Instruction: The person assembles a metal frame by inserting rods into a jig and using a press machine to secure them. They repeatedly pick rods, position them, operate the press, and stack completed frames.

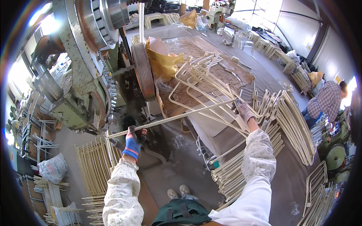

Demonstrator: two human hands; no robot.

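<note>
A long cream metal tube (184, 115) stretches across in front of me, its left end low beside the machine and its right end higher over the table. My left hand (132, 142), in a blue and red glove with dark fingers, is closed round it near the left end. At the other end my right hand (244, 112), in a greyish-pink glove, also grips it. Right behind that hand, bent cream tube frames (200, 81) lie piled on the table, partly overlapping the tube in view. Whether the tube's ends bend into a larger frame is unclear.
A heavy green-grey machine (71, 109) with a worn wheel (142, 71) stands at left. Stacked frames (90, 165) are below it; more tubes (232, 177) and frames (296, 126) lie at right. Yellow sheeting (164, 62) covers part of the table. Another person (326, 101) bends at far right.
</note>
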